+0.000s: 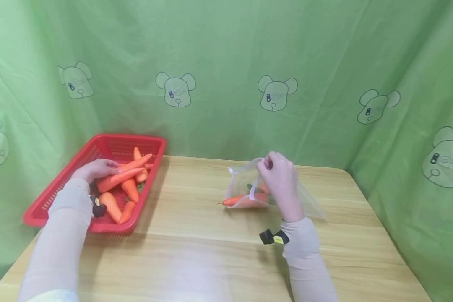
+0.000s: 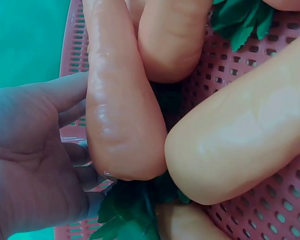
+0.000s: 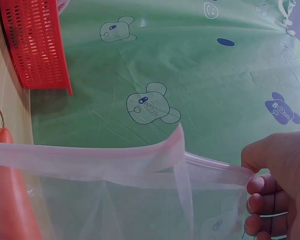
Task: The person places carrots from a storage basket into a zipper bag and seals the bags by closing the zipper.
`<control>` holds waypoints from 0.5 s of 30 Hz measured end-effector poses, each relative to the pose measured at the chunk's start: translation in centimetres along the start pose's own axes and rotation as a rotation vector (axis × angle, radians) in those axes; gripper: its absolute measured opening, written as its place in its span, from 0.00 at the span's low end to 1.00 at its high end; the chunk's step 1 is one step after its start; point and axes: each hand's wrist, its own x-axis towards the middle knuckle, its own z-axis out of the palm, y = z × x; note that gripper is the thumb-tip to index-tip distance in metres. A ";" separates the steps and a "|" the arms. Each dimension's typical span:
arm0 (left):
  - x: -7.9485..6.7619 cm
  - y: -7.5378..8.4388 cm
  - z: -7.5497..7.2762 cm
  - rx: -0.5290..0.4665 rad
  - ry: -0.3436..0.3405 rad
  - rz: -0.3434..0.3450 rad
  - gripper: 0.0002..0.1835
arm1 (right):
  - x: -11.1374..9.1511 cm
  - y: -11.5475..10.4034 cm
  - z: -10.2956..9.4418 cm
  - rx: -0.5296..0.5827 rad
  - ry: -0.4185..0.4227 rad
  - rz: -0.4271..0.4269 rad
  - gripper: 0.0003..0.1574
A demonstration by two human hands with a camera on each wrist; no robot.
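In the head view my left hand [image 1: 95, 170] is in the red basket [image 1: 156, 157], holding a carrot [image 1: 121, 178] near its thick end. The left wrist view shows the fingers passing behind that carrot [image 2: 122, 110], their tips hidden; another carrot [image 2: 240, 120] lies beside it. My right hand [image 1: 281, 178] pinches the upper rim of a sheer, white-edged mesh bag [image 1: 232, 184] between thumb and curled fingers, holding its mouth raised. Inside the bag lies a carrot [image 1: 235, 201] whose thin tip pokes out of the mouth. The right wrist view shows the pinched rim [image 3: 220, 170] close up.
Several more carrots [image 1: 111, 205] with green leaves [image 2: 125, 215] fill the basket, which stands at the table's left side. The wooden table [image 1: 196, 209] stretches between basket and bag. A green curtain [image 1: 226, 126] with bear prints hangs behind and along both sides.
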 end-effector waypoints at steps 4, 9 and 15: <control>-0.5 0.4 -0.3 0.089 0.464 -0.318 0.17 | 0.0 0.1 0.0 0.004 0.002 0.006 0.09; -0.5 0.6 -0.8 0.349 0.511 -0.356 0.20 | 0.1 0.0 -0.1 0.005 0.001 0.012 0.09; -0.3 0.6 -0.9 0.290 0.511 -0.266 0.23 | 0.1 0.1 -0.2 0.009 0.006 0.009 0.09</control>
